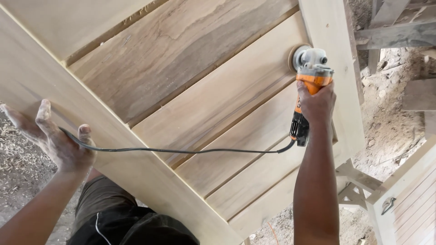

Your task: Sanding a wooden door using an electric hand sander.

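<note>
The person is in the middle of sanding a pale wooden door panel (213,104), which lies tilted across the view on some support below. The right hand (316,105) is wrapped tight round the orange body of an angle grinder (308,86), all fingers closed on it, with the sanding disc (296,58) flat against a slat close to the panel's far frame rail (331,72). The left hand (54,140) lies spread on the near frame rail, dusty fingers apart and gripping nothing, with the black power cord (181,150) running across it. To my eye, the next pass calls for steady, even pressure along the slat, with the cord kept clear of the disc.
</note>
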